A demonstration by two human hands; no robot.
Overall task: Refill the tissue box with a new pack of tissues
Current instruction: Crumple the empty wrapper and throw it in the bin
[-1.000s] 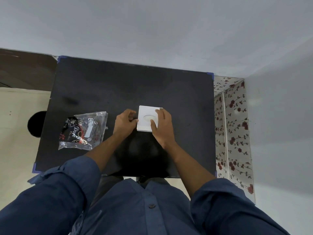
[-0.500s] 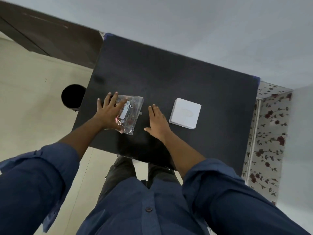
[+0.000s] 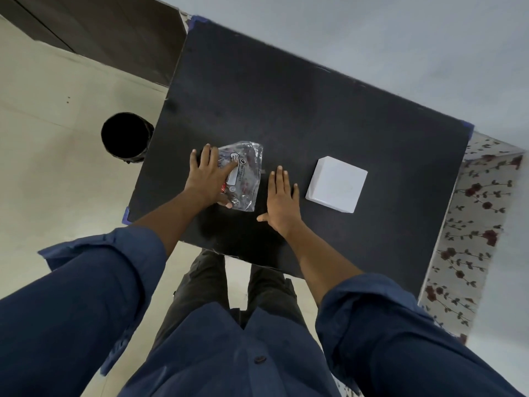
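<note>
A white square tissue box (image 3: 337,184) sits on the black table (image 3: 315,110), right of centre, with nothing touching it. A clear plastic tissue pack (image 3: 244,176) with red and black print and a white label lies left of centre. My left hand (image 3: 209,176) rests on the pack's left side with fingers spread and the thumb against its near edge. My right hand (image 3: 282,199) lies flat, palm down, on the bare table between the pack and the box, touching neither.
A round black bin (image 3: 124,136) stands on the pale floor off the table's left edge. A flower-patterned surface (image 3: 469,233) runs along the table's right side. A grey wall lies behind, and a dark cabinet (image 3: 94,32) at the upper left.
One second ago both hands were on the white box. They left it: the left hand went onto the tissue pack, the right onto the bare table. The camera view has swung left.
</note>
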